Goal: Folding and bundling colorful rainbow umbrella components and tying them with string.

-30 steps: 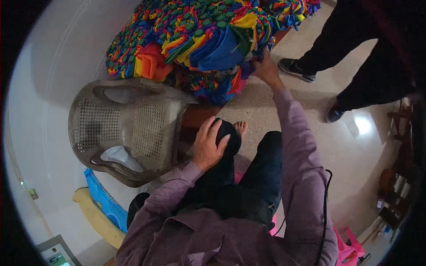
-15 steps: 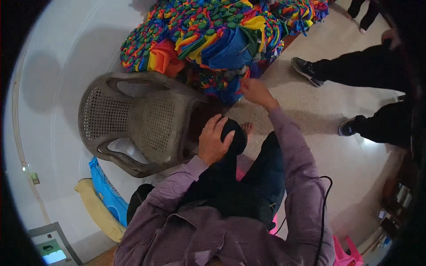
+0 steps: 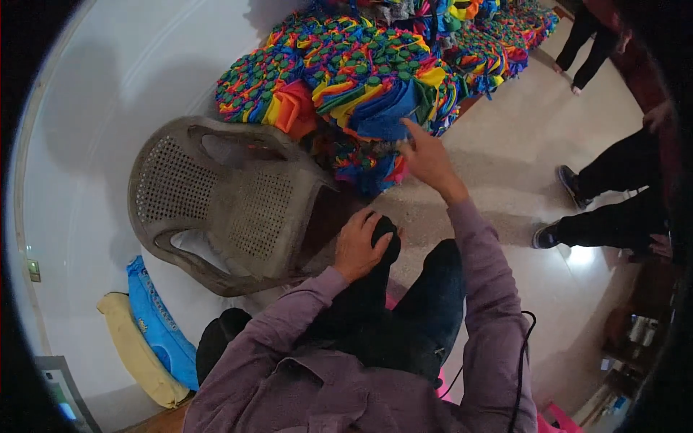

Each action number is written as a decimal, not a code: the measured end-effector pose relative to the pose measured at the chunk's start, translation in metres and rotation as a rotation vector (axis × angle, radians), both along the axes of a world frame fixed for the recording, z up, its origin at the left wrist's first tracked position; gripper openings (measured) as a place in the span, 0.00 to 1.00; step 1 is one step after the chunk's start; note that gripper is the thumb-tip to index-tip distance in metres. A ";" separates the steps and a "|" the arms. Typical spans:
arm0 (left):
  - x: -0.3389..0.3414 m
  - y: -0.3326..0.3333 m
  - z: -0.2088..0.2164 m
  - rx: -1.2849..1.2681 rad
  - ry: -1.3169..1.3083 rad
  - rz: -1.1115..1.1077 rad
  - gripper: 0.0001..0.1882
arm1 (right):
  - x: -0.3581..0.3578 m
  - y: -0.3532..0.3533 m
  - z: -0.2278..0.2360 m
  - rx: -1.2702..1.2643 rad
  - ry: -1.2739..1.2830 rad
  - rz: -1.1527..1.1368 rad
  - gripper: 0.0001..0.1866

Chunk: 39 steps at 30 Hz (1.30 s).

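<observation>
Centrally, left hand [image 3: 355, 247] with fingers spread over the dark-clad left knee [image 3: 390, 247], right hand [image 3: 432, 162] toward two o'clock, index finger extended and thumb parted from it, contact with the blue cloth [image 3: 380, 115] unclear, multicoloured cloth bundles [image 3: 361, 54] at twelve, perforated grey-brown chair [image 3: 256, 209] at nine.

Light is dim and uneven. A white glare spot sits on the floor [image 3: 534, 151] at right; soft shadows fall over the pale wall [image 3: 79, 209]. The trousers [image 3: 361, 321] lose detail in darkness; fisheye distortion bends edges toward a black rim.
</observation>
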<state>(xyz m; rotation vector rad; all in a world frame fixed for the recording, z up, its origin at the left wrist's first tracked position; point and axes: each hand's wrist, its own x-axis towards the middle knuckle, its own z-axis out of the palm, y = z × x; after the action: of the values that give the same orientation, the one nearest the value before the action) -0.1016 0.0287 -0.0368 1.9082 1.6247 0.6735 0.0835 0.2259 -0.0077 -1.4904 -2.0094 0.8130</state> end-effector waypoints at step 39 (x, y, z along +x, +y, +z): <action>-0.093 0.751 -0.469 -0.413 -1.685 0.277 0.32 | 0.019 0.672 -0.330 -0.441 0.649 -0.273 0.22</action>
<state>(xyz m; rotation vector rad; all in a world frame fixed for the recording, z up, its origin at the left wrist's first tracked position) -0.1943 0.7799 -0.5056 0.3229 0.7016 1.3420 0.1029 0.8976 -0.3375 -1.4247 -1.1706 1.4535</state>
